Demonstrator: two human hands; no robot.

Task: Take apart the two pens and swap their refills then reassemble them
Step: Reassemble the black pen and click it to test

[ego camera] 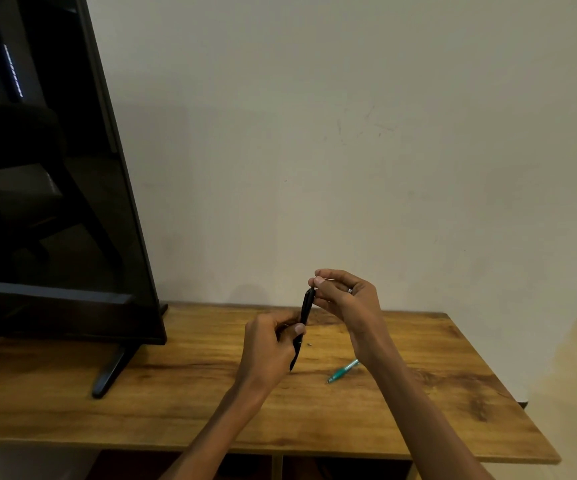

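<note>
I hold a black pen (306, 308) nearly upright above the wooden table (183, 393). My left hand (269, 344) grips its lower half, with the tip poking out below my palm. My right hand (344, 294) pinches the pen's top end between thumb and fingers; a ring shows on one finger. A teal pen (342, 370) lies flat on the table to the right, partly hidden behind my right wrist. A tiny dark piece (309, 344) rests on the table near the black pen; what it is cannot be told.
A large dark TV screen (48, 168) on a black stand (110, 372) fills the left side of the table. A plain wall (349, 150) stands right behind the table. The table's right edge drops off to a pale floor (574, 375).
</note>
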